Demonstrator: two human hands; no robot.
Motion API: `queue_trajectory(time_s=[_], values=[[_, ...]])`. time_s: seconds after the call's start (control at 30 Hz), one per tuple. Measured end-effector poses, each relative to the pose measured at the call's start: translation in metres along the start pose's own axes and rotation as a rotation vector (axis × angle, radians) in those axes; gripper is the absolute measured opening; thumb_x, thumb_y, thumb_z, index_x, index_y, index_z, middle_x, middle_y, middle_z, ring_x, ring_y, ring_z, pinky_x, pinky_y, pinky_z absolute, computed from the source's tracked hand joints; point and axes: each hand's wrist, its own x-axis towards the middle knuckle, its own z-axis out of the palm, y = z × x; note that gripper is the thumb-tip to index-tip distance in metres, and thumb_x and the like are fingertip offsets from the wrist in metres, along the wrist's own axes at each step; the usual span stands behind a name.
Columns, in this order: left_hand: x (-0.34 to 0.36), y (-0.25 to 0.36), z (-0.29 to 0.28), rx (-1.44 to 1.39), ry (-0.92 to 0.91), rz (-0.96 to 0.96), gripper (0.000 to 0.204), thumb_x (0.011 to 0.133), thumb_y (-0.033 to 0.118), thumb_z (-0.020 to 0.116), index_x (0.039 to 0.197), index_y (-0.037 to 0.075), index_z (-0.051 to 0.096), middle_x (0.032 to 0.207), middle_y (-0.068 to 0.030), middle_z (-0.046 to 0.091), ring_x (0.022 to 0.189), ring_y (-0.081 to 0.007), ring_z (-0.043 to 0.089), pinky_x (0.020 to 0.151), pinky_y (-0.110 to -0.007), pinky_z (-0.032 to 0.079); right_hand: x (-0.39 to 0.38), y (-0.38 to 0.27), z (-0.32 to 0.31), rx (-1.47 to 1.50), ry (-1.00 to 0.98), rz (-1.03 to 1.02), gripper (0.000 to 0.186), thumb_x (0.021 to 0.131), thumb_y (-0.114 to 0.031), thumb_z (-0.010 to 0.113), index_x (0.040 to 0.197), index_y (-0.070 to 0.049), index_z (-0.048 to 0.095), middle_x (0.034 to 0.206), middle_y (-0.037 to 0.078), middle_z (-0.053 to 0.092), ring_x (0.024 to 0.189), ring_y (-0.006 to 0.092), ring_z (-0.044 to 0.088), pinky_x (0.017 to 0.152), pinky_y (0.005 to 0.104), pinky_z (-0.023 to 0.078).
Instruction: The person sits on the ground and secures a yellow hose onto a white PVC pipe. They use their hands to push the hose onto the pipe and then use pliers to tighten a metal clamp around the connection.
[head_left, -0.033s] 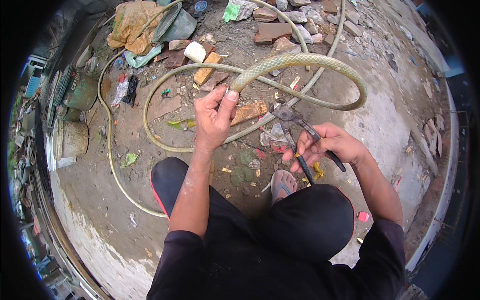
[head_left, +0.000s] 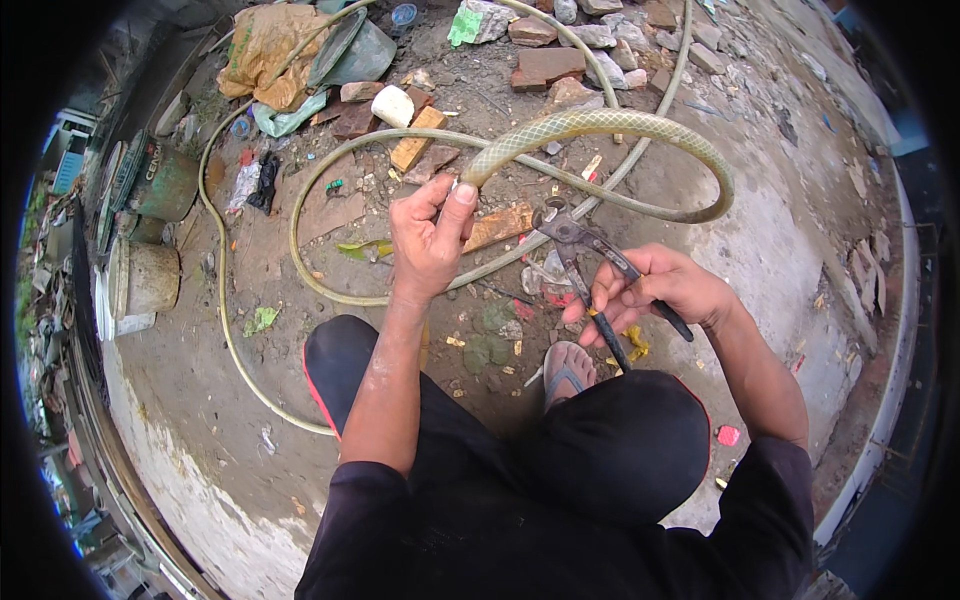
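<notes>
My left hand point(head_left: 430, 235) pinches the end of a braided, yellowish-clear hose point(head_left: 600, 124). From there the hose arches up to the right, curls back and runs in loops over the ground. Whether anything sits in the hose's end cannot be made out behind my fingers. In my right hand point(head_left: 655, 293) is a pair of pincers point(head_left: 585, 240) with dark, worn handles. Their handles are spread, and the rounded head points up and left, below the arch of hose and apart from the hose end.
Broken bricks point(head_left: 548, 68) and stones lie beyond the hose, with a wooden block point(head_left: 418, 140) and a white cup-like piece point(head_left: 393, 105) nearer. Dirty buckets point(head_left: 150, 278) stand at left. A crumpled brown sack point(head_left: 272, 58) is at the far left. My sandalled foot point(head_left: 568, 370) is below the pincers.
</notes>
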Motion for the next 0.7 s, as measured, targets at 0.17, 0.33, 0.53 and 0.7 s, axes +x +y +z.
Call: queue_trajectory(time_s=[0.17,0.33,0.53,0.7], values=[[-0.002,0.0,0.003,0.071,0.039,0.038,0.041,0.102,0.026,0.065,0.071,0.003,0.053,0.055,0.0028,0.049,0.054,-0.0049,0.043,0.049,-0.027,0.033,0.01,-0.024,-0.002,0.002,-0.109,0.055,0.027,0.092,-0.01,0.052,0.113,0.002,0.063,0.129,0.026,0.067,0.107,0.0349,0.073,0.093,0.0433,0.059],[0.0,-0.004,0.005,0.127,0.057,0.071,0.039,0.1,0.025,0.067,0.072,0.003,0.052,0.055,0.0005,0.046,0.054,-0.0067,0.041,0.05,-0.029,0.033,0.012,-0.024,-0.01,-0.026,-0.149,0.088,0.03,0.093,-0.013,0.052,0.115,0.003,0.064,0.128,0.027,0.067,0.106,0.0361,0.074,0.092,0.0447,0.06],[0.002,-0.007,0.007,0.17,0.042,0.121,0.036,0.099,0.023,0.067,0.073,0.002,0.054,0.057,-0.0011,0.045,0.054,-0.0083,0.042,0.051,-0.03,0.032,0.016,-0.017,-0.013,0.068,-0.162,0.083,0.031,0.093,-0.012,0.051,0.117,0.005,0.064,0.128,0.029,0.067,0.104,0.0367,0.075,0.087,0.043,0.062],[0.001,-0.013,0.008,0.077,0.017,0.134,0.034,0.098,0.023,0.068,0.075,0.001,0.057,0.058,-0.0012,0.046,0.054,-0.0082,0.042,0.051,-0.03,0.032,0.022,-0.011,-0.016,0.048,-0.195,0.063,0.031,0.095,-0.012,0.051,0.118,0.006,0.063,0.127,0.03,0.067,0.103,0.0362,0.075,0.085,0.0429,0.063]])
